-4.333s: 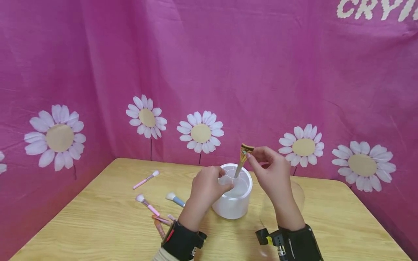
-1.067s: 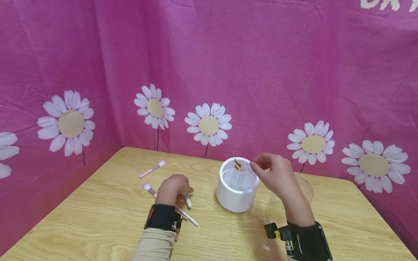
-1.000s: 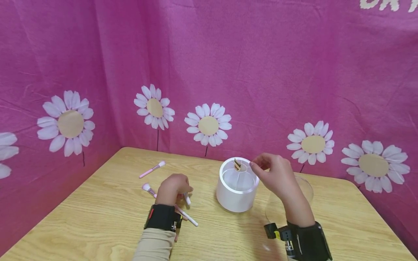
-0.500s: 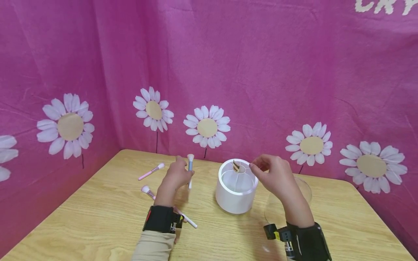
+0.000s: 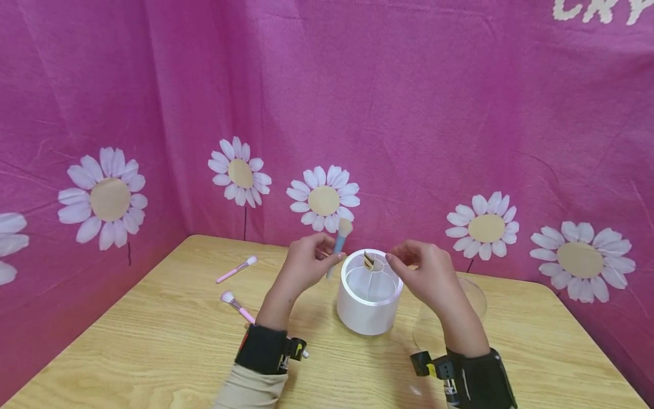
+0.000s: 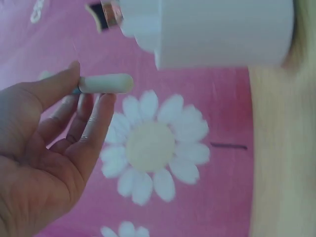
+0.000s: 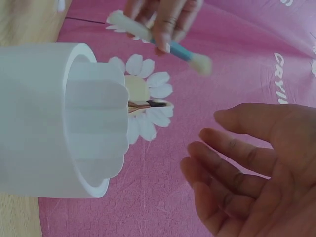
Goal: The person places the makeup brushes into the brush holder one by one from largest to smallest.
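My left hand (image 5: 306, 261) pinches a makeup brush (image 5: 339, 241) with a blue-and-white handle and pale bristles. The brush is raised beside the left rim of a round white brush holder (image 5: 368, 315), bristles up and apart from it. In the left wrist view the white handle end (image 6: 107, 83) points at the camera. Inside the divided holder stands a gold brush (image 7: 148, 104) with dark, light-tipped bristles. My right hand (image 5: 426, 272) hovers by the holder's right rim, fingers loosely bent and holding nothing in the right wrist view.
Two pink-handled brushes, one farther back (image 5: 237, 269) and one nearer (image 5: 238, 307), lie on the wooden table (image 5: 153, 335) at left. My left forearm hides other brushes. A clear round lid (image 5: 477, 295) lies under my right forearm. A pink daisy curtain (image 5: 398, 125) hangs behind.
Earlier my right hand held the gold brush over the holder; now it stands inside. My left hand picked up the blue brush from the table and brought it up and right to the holder.
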